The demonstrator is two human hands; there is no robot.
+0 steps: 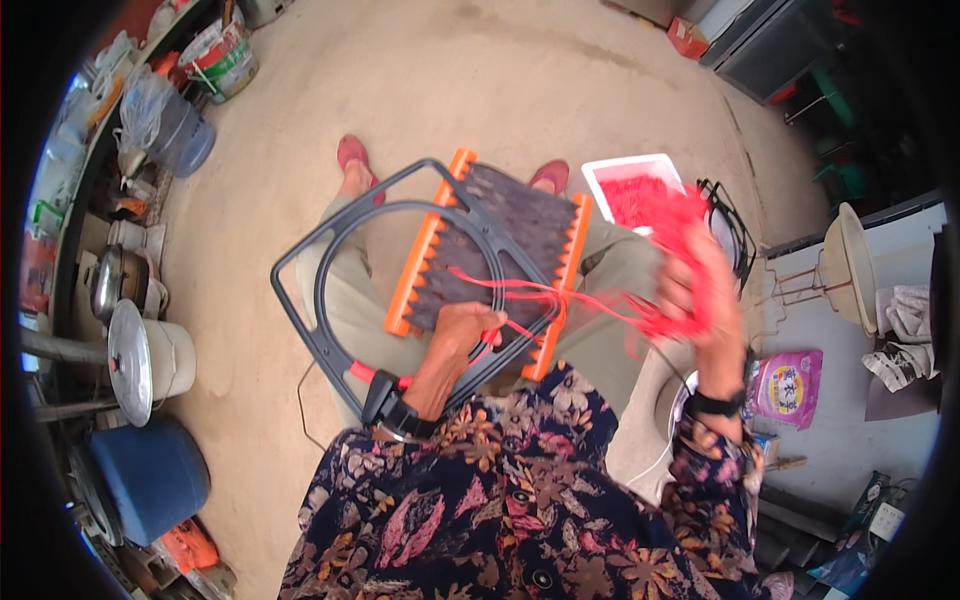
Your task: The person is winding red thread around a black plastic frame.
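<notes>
Across my lap lies a black square plastic frame with a round inner ring [325, 262]. Red ribbon [362, 373] is wrapped on its lower left part. My left hand [455, 340] is closed at the ring's lower right, with the ribbon's strands by its thumb. My right hand [690, 285], smeared by motion, holds a loose bundle of red ribbon [685, 225] out to the right. Strands [600, 298] run from this bundle to the frame's right corner. Beneath the frame, a dark board [515, 215] with orange toothed edge strips [418, 270] rests on my legs.
Right of my knee is a white box [610, 165] of red material, with more black frames [735, 225] beside it. A purple bag [790, 388] stands farther right. Along the left are a blue bin [160, 475], a lidded pot [170, 360] and a bucket [222, 65].
</notes>
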